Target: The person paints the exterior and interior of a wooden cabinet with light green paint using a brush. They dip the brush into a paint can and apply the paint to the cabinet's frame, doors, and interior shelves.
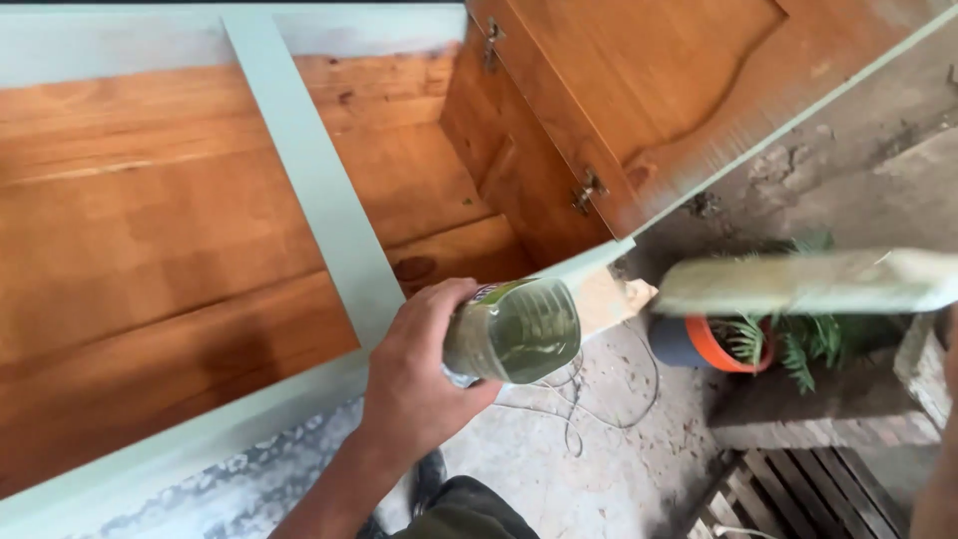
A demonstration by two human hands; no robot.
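Head view: my left hand (414,384) is wrapped shut round a clear plastic bottle (514,331), held on its side w/ the base end toward the camera, liquid inside, just off the cabinet's near corner (599,262). Right hand isn't really in shot; only a bit of forearm at the right edge, so can't tell if it's open or closed. A pale-green painted board (808,282), blurred, reaches in from that side, prob. held by it, not sure.

What could go wrong, my guess: bottle's tipped flat, so if the cap end (hidden behind my hand) is loose, liquid runs onto the bare wood inside the cabinet (150,250) or the green frame (319,190) and marks it. The board's end is near the bottle; a knock could jar my grip.

Around: open door (649,90) w/ two hinges overhead, crowding the space to the right. On the floor, loose wire (589,399), potted fern (788,339) in an orange-rimmed pot, wood pallet (798,494) – trip risks if I step that way.
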